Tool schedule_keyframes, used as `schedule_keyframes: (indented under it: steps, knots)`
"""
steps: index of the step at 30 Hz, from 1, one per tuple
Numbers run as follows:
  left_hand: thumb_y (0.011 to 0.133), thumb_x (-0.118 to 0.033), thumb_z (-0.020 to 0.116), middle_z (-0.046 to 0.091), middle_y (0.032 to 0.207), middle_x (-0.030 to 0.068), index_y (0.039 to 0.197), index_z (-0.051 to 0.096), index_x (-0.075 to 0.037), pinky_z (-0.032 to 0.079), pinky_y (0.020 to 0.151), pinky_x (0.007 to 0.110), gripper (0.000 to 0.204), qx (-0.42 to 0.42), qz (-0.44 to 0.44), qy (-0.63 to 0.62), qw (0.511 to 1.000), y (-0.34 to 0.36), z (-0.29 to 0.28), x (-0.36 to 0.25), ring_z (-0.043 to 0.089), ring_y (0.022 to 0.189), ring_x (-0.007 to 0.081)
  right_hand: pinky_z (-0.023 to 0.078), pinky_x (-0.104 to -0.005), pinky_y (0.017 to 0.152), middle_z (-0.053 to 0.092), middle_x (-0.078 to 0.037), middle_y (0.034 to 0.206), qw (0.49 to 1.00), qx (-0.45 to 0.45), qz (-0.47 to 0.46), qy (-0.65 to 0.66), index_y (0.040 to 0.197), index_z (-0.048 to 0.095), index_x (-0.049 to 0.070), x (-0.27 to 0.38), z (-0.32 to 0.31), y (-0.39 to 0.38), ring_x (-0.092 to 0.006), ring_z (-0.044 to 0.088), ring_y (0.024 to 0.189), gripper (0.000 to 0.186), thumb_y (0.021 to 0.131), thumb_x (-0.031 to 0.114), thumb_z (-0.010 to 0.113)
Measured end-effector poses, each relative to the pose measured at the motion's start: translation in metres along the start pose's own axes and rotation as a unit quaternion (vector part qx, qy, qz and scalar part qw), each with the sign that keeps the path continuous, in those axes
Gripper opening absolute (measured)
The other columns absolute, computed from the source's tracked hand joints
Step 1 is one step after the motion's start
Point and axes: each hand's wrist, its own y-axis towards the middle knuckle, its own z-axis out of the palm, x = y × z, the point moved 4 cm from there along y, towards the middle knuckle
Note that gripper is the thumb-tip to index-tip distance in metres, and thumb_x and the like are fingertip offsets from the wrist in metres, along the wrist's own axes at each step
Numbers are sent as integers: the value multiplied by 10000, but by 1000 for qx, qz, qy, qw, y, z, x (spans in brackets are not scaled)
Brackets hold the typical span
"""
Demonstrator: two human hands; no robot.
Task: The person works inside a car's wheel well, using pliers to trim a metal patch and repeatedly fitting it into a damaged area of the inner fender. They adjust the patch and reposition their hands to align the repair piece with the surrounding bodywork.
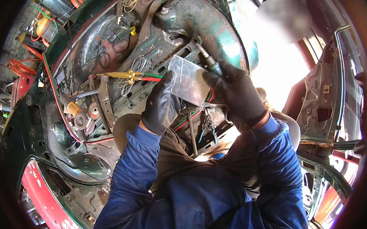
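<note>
Black gloves cover both hands. My left hand (163, 103) grips a bent piece of bare sheet metal (188, 80) by its left side, thumb along the edge. My right hand (242, 96) is closed round a slim hand tool (211, 61) with a metal tip pointing up-left; its thumb is at the sheet's right edge. Beyond the sheet lies a brass torch (130, 74) with green and red hoses, among coiled wire (137, 63). Pliers or clamps (207, 119) lie below the sheet, partly hidden.
I am inside a stripped green car body (199, 22). To my left are an angle grinder (76, 115), a hammer (87, 93) and red hose (49, 75). A red-painted panel (39, 190) is at lower left, a door frame (317, 99) at right, gas cylinders (54, 5) at upper left.
</note>
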Motion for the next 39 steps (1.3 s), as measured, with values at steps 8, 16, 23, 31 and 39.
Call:
schedule_keyframes:
  steps: [8, 16, 23, 31, 39]
  knots:
    - [1181, -520, 488, 636, 1577, 150, 1647, 470, -116, 572, 1135, 584, 617, -118, 149, -49, 980, 17, -78, -1, 666, 1396, 326, 563, -309, 838, 739, -113, 1076, 972, -211, -72, 79, 1423, 634, -54, 39, -48, -22, -181, 681, 912, 390, 1101, 162, 592]
    - [1169, -517, 525, 641, 1570, 136, 1608, 515, -114, 534, 1161, 564, 595, -153, 170, -53, 972, 6, -101, -14, 629, 1435, 322, 581, -392, 888, 747, -184, 1028, 859, -408, -311, -6, 1212, 708, -40, 74, -95, 22, -260, 719, 939, 207, 1098, 110, 621]
    - [1149, -538, 552, 654, 1542, 119, 1579, 537, -134, 573, 1112, 537, 590, -143, 142, -5, 980, 7, -82, 6, 654, 1401, 302, 566, -614, 903, 723, -322, 1204, 989, -36, 75, -122, 1448, 597, 22, -132, 47, 7, -538, 710, 1073, 474, 1053, 273, 674]
    - [1188, -427, 514, 653, 1526, 150, 1612, 513, -84, 575, 1131, 489, 545, -134, 196, -27, 971, -4, -81, 1, 676, 1363, 304, 601, -438, 968, 747, -245, 1309, 975, 217, 54, -8, 1512, 624, 8, -27, 68, -87, -345, 764, 1107, 501, 1066, 217, 715]
    - [1158, -468, 583, 717, 1259, 71, 1402, 641, -39, 576, 1006, 389, 497, -242, 210, 62, 945, -19, -60, 15, 719, 1143, 187, 592, -311, 956, 765, -87, 1230, 956, 152, 103, 229, 1391, 719, -16, 38, 49, -68, -112, 710, 1055, 361, 1056, 111, 758]
